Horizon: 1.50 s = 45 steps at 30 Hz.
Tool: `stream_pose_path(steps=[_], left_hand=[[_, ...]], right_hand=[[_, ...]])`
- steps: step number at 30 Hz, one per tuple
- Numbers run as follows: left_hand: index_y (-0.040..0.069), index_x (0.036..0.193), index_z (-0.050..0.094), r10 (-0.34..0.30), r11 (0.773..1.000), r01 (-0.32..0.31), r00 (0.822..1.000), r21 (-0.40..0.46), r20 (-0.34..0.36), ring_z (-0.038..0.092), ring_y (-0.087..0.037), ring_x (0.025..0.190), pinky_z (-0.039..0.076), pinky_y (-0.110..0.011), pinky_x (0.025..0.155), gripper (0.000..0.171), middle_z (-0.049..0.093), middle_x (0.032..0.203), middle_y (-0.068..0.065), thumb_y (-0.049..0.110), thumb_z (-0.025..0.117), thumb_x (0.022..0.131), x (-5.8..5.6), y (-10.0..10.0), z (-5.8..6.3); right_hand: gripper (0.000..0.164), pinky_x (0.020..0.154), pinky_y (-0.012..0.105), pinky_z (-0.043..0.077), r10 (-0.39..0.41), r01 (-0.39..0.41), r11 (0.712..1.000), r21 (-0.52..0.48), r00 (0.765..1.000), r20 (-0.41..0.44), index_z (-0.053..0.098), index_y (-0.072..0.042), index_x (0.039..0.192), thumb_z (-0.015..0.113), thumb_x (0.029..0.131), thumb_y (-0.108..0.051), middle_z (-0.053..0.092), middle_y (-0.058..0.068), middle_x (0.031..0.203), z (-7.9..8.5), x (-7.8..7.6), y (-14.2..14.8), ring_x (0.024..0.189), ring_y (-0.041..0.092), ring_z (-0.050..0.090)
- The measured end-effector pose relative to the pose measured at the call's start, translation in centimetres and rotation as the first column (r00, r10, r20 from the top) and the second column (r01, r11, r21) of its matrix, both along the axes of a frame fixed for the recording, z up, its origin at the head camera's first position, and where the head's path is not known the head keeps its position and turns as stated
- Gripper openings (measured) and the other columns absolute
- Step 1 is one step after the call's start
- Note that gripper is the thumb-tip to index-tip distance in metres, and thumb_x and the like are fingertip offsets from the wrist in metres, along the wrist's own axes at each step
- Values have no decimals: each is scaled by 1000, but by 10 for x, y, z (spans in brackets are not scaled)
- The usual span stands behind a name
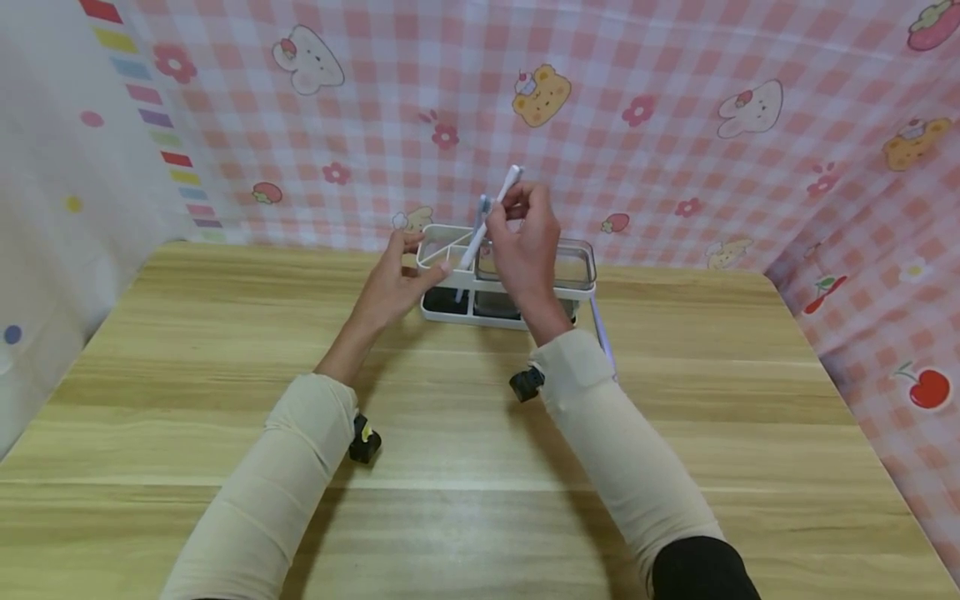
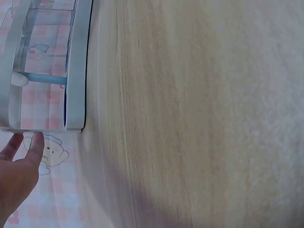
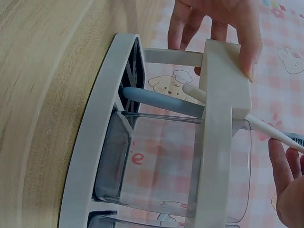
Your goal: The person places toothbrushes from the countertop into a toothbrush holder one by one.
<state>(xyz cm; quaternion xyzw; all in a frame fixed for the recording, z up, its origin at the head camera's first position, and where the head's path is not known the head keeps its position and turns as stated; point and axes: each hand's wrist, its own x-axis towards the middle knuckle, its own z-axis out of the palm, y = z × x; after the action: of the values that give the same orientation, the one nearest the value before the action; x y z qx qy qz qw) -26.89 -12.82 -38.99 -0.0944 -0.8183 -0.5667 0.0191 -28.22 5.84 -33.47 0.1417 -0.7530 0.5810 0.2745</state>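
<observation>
My left hand [image 1: 388, 282] gripping the rack [image 3: 219, 147] by one end, my right hand [image 1: 528, 246] pinching a white brush [image 1: 477, 239] tilted into it, blue brush [image 3: 164, 100] alongside, tabletop [image 1: 465, 475] below

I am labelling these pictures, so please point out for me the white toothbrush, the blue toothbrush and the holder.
White toothbrush [image 1: 474, 246], head view: on its handle.
Blue toothbrush [image 3: 164, 100], right wrist view: on its handle.
Holder [image 3: 92, 142], right wrist view: on its lower frame.

Rack [image 3: 217, 156] in all three views
</observation>
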Motion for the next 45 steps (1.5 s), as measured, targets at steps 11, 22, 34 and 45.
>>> stream_pose_path(steps=[11, 22, 34, 45], left_hand=[[10, 150, 37, -5, 1000, 5, 1000, -2, 2, 56, -37, 117, 51, -47, 93, 70, 43, 149, -19, 41, 69, 95, 2, -1, -4], [11, 149, 38, 2, 1000, -3, 1000, -11, -5, 55, -36, 119, 49, -47, 95, 70, 44, 150, -19, 42, 69, 95, 2, 0, -4], [7, 147, 40, 11, 1000, -10, 999, 9, -39, 55, -33, 117, 49, -45, 95, 66, 48, 145, -18, 35, 70, 95, -1, 1, -5], [6, 147, 40, 8, 1000, -7, 999, 22, -46, 56, -34, 115, 49, -44, 94, 65, 47, 145, -21, 32, 70, 95, -1, 0, -3]], right_hand=[[11, 68, 28, 54, 14, -11, 998, 70, 999, -49, 53, 1, 106, 58, 97, -1, 59, 11, 100, -12, 0, -2, 88, 19, 62], [11, 68, 26, 54, 3, 5, 989, 147, 998, -56, 55, 2, 106, 60, 97, -1, 60, 13, 98, -20, 3, -5, 88, 19, 61], [12, 73, 26, 56, 9, -4, 979, 202, 1000, -27, 57, 1, 105, 61, 94, 1, 63, 12, 98, -27, 5, -5, 88, 18, 63], [13, 76, 27, 57, 24, -22, 964, 266, 1000, -4, 59, 3, 104, 65, 92, 2, 66, 13, 96, -26, 3, -2, 87, 20, 66]])
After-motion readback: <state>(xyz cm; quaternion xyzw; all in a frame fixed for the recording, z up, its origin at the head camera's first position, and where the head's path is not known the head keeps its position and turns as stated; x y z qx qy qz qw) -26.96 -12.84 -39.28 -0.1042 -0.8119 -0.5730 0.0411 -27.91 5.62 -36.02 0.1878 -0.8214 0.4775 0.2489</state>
